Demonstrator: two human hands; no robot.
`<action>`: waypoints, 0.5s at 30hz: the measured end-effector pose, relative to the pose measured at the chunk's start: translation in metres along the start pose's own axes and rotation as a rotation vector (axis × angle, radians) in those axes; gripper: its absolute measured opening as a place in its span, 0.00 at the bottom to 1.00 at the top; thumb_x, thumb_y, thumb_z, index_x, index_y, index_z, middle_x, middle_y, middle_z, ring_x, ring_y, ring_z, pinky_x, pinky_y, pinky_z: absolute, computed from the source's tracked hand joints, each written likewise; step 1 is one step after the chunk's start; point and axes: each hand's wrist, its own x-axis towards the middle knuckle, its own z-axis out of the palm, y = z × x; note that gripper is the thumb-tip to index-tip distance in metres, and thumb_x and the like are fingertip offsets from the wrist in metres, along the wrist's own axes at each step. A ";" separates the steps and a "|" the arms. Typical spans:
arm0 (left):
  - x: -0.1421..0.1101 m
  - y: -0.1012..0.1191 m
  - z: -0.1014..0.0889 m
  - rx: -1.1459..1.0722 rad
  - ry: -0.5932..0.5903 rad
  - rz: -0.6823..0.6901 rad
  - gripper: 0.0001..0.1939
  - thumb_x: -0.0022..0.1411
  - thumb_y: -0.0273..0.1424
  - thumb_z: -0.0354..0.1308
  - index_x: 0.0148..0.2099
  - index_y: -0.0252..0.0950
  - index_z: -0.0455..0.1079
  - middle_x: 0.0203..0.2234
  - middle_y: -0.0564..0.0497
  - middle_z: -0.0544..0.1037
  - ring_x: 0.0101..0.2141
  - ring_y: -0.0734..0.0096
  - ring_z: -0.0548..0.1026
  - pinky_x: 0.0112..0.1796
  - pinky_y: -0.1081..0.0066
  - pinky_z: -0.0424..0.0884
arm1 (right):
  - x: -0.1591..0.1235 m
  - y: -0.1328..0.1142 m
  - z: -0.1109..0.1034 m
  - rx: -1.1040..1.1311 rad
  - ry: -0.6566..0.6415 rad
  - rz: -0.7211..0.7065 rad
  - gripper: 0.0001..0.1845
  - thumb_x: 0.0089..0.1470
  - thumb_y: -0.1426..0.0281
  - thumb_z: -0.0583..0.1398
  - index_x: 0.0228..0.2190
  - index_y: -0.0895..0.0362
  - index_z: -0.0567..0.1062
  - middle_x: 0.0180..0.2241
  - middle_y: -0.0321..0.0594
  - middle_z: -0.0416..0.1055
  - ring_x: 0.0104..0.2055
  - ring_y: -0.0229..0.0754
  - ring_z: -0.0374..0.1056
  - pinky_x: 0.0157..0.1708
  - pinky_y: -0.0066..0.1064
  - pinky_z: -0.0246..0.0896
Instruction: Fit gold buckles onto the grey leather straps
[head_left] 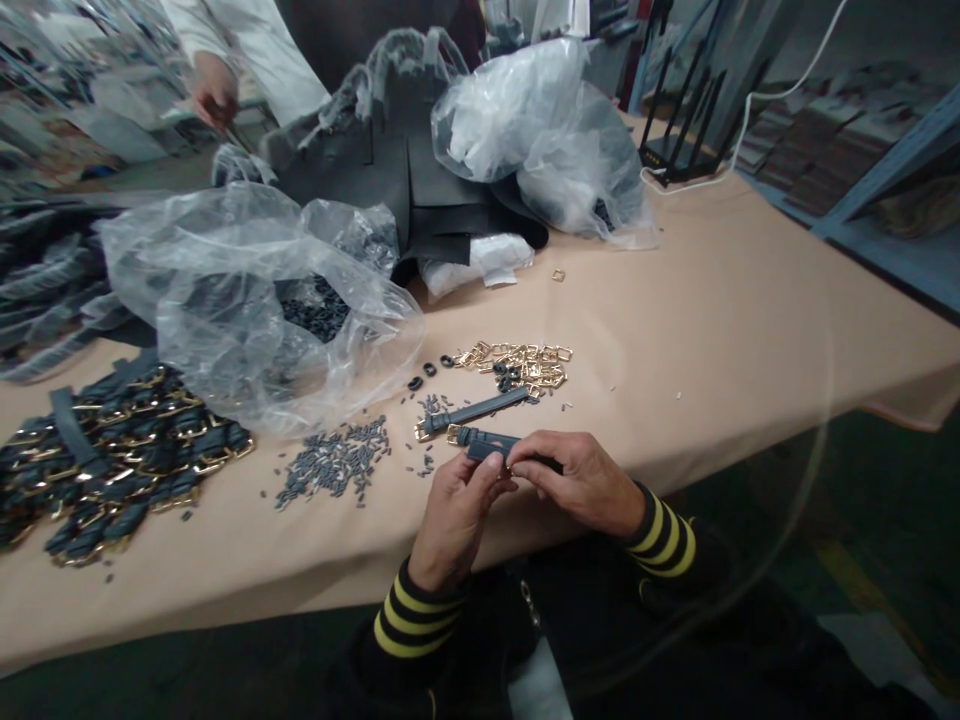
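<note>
Near the table's front edge, a dark strap with a gold buckle (pixel 480 440) is held between both hands. My left hand (pixel 461 505) pinches it with thumb and fingers close to the buckle end. My right hand (pixel 577 478) closes on the strap's other part, its fingertips meeting the left ones. Whether a small part is also between the fingertips, I cannot make out. Just beyond lies a second buckled strap (pixel 480 408). Behind that is a pile of gold buckles (pixel 525 362) with several black loops (pixel 429 369) beside it. Small grey pieces (pixel 334 462) are heaped to the left.
Finished-looking buckled straps (pixel 112 460) form a large pile at left. Clear plastic bags (pixel 262 300) and black sheet pieces (pixel 352 180) stand behind. A router (pixel 679 155) with a white cable sits at back right. Another person's hand (pixel 215 92) shows at upper left.
</note>
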 end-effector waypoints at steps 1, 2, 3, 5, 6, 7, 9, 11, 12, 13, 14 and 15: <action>0.000 -0.001 0.001 -0.040 0.026 0.000 0.06 0.55 0.30 0.56 0.35 0.34 0.71 0.30 0.52 0.74 0.29 0.78 0.70 0.33 0.75 0.68 | 0.000 0.000 0.000 -0.006 0.008 0.008 0.05 0.53 0.72 0.56 0.31 0.56 0.73 0.29 0.36 0.70 0.30 0.36 0.66 0.32 0.27 0.60; 0.001 -0.002 0.002 -0.069 0.048 -0.002 0.05 0.55 0.30 0.56 0.34 0.33 0.71 0.30 0.52 0.74 0.29 0.78 0.70 0.33 0.75 0.68 | 0.000 -0.001 0.000 -0.015 0.017 0.017 0.05 0.53 0.72 0.56 0.31 0.56 0.73 0.29 0.36 0.70 0.30 0.36 0.66 0.33 0.27 0.60; 0.001 -0.004 0.003 -0.086 0.064 -0.005 0.06 0.55 0.30 0.57 0.34 0.33 0.71 0.30 0.52 0.74 0.29 0.78 0.70 0.33 0.76 0.68 | 0.000 -0.001 0.000 -0.025 0.029 0.025 0.05 0.53 0.72 0.56 0.30 0.57 0.73 0.28 0.36 0.70 0.30 0.36 0.66 0.33 0.27 0.59; 0.002 -0.006 0.004 -0.081 0.082 -0.007 0.06 0.54 0.30 0.57 0.34 0.32 0.71 0.31 0.51 0.75 0.29 0.78 0.71 0.34 0.75 0.69 | 0.000 -0.002 0.000 -0.049 0.052 0.045 0.05 0.53 0.72 0.56 0.29 0.57 0.72 0.27 0.36 0.69 0.29 0.36 0.65 0.33 0.27 0.59; 0.001 -0.007 0.003 -0.060 0.085 -0.004 0.07 0.54 0.31 0.57 0.35 0.32 0.71 0.31 0.51 0.75 0.29 0.77 0.71 0.34 0.75 0.69 | 0.000 -0.002 0.001 -0.066 0.062 0.055 0.04 0.53 0.72 0.56 0.29 0.57 0.72 0.26 0.35 0.69 0.29 0.36 0.65 0.32 0.27 0.58; 0.001 -0.009 0.003 -0.031 0.088 0.004 0.08 0.54 0.31 0.57 0.35 0.32 0.71 0.30 0.51 0.75 0.29 0.77 0.71 0.35 0.74 0.69 | 0.001 -0.003 0.001 -0.086 0.072 0.064 0.04 0.52 0.72 0.56 0.28 0.57 0.71 0.26 0.35 0.68 0.29 0.36 0.64 0.32 0.27 0.58; 0.000 -0.010 0.001 0.034 0.089 0.029 0.09 0.54 0.32 0.58 0.36 0.33 0.71 0.29 0.51 0.75 0.29 0.76 0.71 0.36 0.73 0.69 | 0.001 -0.004 0.003 -0.122 0.086 0.073 0.03 0.52 0.73 0.56 0.27 0.57 0.70 0.25 0.35 0.68 0.29 0.36 0.64 0.32 0.27 0.57; 0.000 -0.011 0.000 0.094 0.087 0.047 0.09 0.53 0.32 0.58 0.36 0.32 0.70 0.29 0.51 0.75 0.30 0.74 0.72 0.36 0.73 0.69 | 0.001 -0.005 0.005 -0.129 0.090 0.080 0.04 0.51 0.74 0.56 0.26 0.57 0.69 0.25 0.34 0.68 0.29 0.36 0.64 0.32 0.27 0.57; 0.000 -0.011 0.000 0.124 0.082 0.047 0.10 0.53 0.32 0.59 0.37 0.32 0.70 0.29 0.51 0.75 0.31 0.74 0.72 0.36 0.73 0.69 | 0.001 -0.005 0.006 -0.122 0.092 0.086 0.04 0.51 0.74 0.56 0.26 0.57 0.69 0.25 0.34 0.68 0.29 0.36 0.64 0.32 0.27 0.57; 0.000 -0.010 0.000 0.154 0.078 0.047 0.10 0.53 0.32 0.59 0.37 0.31 0.70 0.29 0.50 0.75 0.31 0.73 0.72 0.36 0.73 0.69 | 0.000 -0.005 0.006 -0.112 0.097 0.094 0.04 0.52 0.74 0.56 0.26 0.57 0.69 0.25 0.34 0.68 0.29 0.36 0.64 0.32 0.27 0.57; 0.000 -0.010 0.000 0.183 0.073 0.046 0.10 0.52 0.32 0.59 0.37 0.31 0.70 0.29 0.50 0.75 0.31 0.73 0.72 0.36 0.73 0.69 | 0.000 -0.005 0.007 -0.103 0.107 0.104 0.03 0.52 0.74 0.55 0.27 0.57 0.68 0.25 0.34 0.68 0.28 0.36 0.65 0.32 0.26 0.57; 0.001 -0.009 0.000 0.206 0.071 0.046 0.10 0.52 0.32 0.60 0.36 0.31 0.70 0.29 0.50 0.75 0.31 0.73 0.72 0.35 0.74 0.69 | 0.000 -0.004 0.008 -0.096 0.120 0.114 0.03 0.52 0.74 0.55 0.27 0.57 0.68 0.25 0.34 0.68 0.28 0.36 0.65 0.31 0.26 0.57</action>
